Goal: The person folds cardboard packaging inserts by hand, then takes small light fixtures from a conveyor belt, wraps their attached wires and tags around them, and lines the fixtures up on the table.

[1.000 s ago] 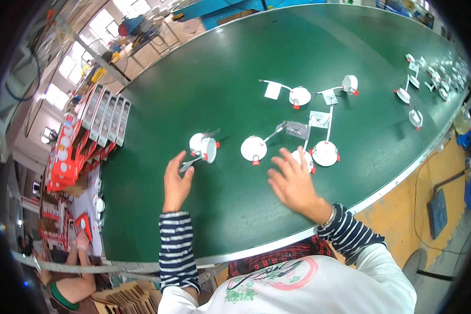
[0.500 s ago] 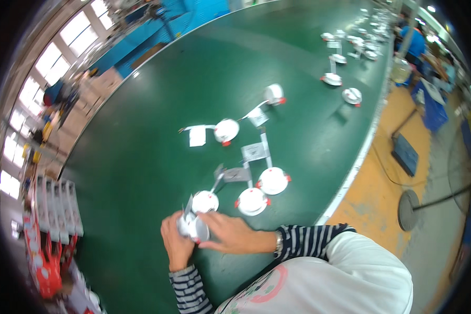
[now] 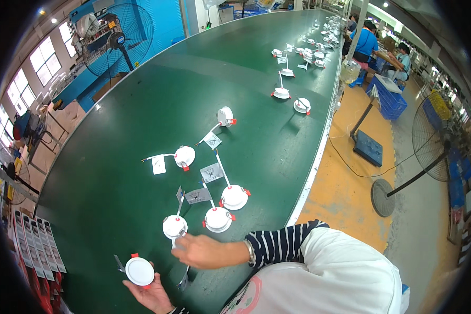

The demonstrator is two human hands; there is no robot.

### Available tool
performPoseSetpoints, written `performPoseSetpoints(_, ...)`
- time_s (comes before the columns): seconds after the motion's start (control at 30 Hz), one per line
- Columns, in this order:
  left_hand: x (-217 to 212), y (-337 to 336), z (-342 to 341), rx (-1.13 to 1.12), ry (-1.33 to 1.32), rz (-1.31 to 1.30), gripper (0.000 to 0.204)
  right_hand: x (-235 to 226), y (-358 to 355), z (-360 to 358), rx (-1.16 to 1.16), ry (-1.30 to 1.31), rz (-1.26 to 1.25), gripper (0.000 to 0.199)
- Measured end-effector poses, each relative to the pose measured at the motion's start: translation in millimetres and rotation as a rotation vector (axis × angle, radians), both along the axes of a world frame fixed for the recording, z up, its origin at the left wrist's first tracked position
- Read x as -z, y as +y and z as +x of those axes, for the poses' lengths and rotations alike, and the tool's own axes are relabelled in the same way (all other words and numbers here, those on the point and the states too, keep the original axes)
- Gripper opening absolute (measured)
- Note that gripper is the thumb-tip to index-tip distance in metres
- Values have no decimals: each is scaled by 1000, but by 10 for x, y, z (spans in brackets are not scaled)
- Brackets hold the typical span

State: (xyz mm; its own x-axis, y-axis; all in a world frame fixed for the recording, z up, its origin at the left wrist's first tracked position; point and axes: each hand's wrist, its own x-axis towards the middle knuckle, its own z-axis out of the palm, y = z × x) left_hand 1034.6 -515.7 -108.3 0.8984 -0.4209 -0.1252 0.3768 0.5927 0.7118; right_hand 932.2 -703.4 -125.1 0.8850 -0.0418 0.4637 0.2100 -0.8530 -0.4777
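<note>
My left hand [image 3: 154,297], at the lower left, is closed around the edge of a round white downlight [image 3: 139,271] with red clip ends, its flat face turned up. My right hand [image 3: 206,252] is closed with bent fingers on a second white downlight, mostly hidden behind the fingers; a cable with a grey label [image 3: 183,281] hangs below that hand. Just beyond the right fingers a downlight [image 3: 174,227] lies on the green table. Beside it are two more, a nearer downlight [image 3: 218,220] and a farther downlight [image 3: 235,197], their labelled cables pointing away.
Farther along the green table [image 3: 115,172] lie a downlight [image 3: 184,156], another downlight [image 3: 225,116] and several more toward the far right. At the left stand printed cartons [image 3: 36,243]. A floor fan [image 3: 384,198] stands right of the table; people sit beyond it.
My hands have moved apart. The left hand has gone down and left with a downlight, now face up. The whole view has shifted, with more of the table's far end showing.
</note>
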Motion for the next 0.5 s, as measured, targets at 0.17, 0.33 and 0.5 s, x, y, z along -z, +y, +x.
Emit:
performPoseSetpoints(0.17,101,130,-179,-152,-249,519,41,-98,-543,240,130,-130,40,13)
performPoseSetpoints(0.33,21,36,-227,158,-631,697,34,-702,-806,222,184,-302,-91,27)
performPoseSetpoints(0.5,-75,114,-256,310,-742,641,38,-1203,-495,375,-286,-169,-382,31)
